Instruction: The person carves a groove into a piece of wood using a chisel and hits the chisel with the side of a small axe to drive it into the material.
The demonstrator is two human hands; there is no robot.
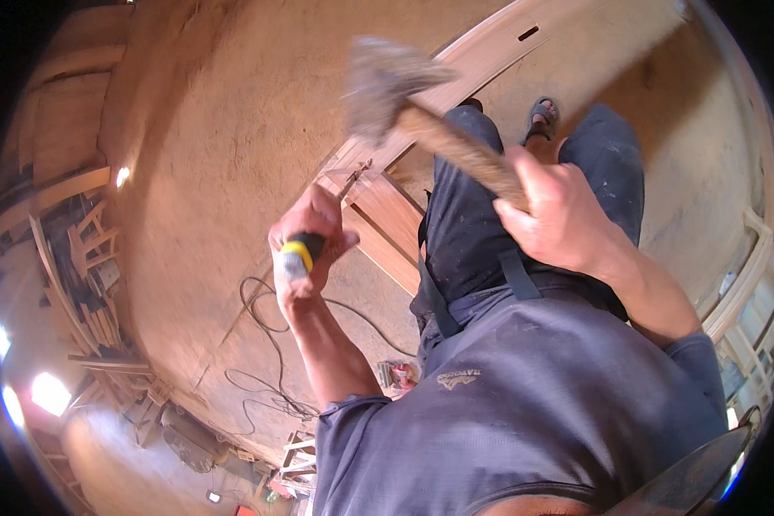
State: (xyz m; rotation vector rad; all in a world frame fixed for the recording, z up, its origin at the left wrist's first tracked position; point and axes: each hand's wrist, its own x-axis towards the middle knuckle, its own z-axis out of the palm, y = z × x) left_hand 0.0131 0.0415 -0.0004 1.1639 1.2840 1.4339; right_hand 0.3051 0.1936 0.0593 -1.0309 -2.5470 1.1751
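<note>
My left hand (311,236) is wrapped round a chisel, whose black and yellow handle (298,251) shows its butt toward me. Its thin metal blade (350,183) reaches down to a pale wooden board (371,155), with a few dark chips or a small cut at the tip. In my right hand (559,206) is the wooden handle of a hammer (456,146), raised above the board. The broad metal head, blurred by motion, is apart from the chisel; its exact shape I cannot make out.
The long board (490,52) runs to the upper right and has a dark slot. Beside it lies a reddish wooden piece (391,228). A black cable (258,301) loops over the floor at left. Wooden frames (90,249) stand at far left, more pale frames (740,284) at right.
</note>
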